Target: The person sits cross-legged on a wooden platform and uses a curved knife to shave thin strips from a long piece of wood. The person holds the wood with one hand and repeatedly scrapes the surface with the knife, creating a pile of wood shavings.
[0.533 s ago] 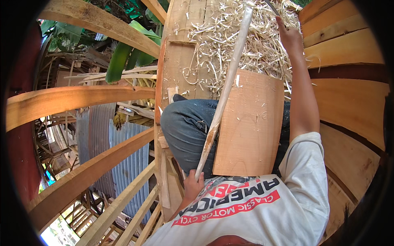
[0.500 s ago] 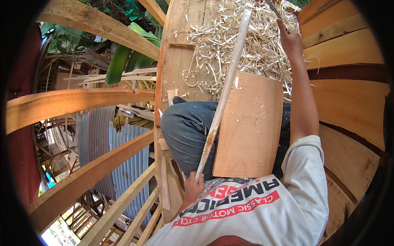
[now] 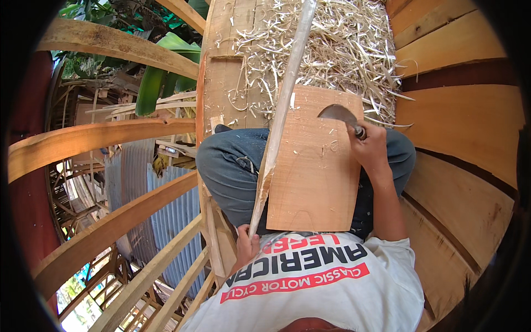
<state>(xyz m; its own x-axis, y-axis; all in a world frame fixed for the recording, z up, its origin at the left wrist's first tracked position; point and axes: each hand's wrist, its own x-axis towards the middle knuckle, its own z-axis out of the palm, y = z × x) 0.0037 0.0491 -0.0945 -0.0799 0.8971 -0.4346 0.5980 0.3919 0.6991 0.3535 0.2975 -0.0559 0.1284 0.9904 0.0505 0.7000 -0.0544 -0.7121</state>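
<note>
My left hand (image 3: 245,243) is closed round the near end of a long pale wooden pole (image 3: 283,105), which slants up and away past the top of the view. In my right hand (image 3: 369,145) is a sickle-like knife with a curved blade (image 3: 338,113), its dark handle in my fist. The blade points left, above a flat reddish wooden board (image 3: 312,166) that lies across my lap. The pole runs along the board's left edge, and rough, darker wood shows on its lower part. A few small shavings dot the board.
A heap of curly wood shavings (image 3: 354,52) covers the plank floor (image 3: 224,91) ahead. Plank walling (image 3: 462,130) rises close on my right. To the left are open wooden beams (image 3: 105,138), with corrugated sheets (image 3: 171,188) and green leaves (image 3: 152,83) beyond.
My right hand has come back from the far end, beside the shavings, to above the board, bringing the knife fully into view. My left hand still grips the pole's near end.
</note>
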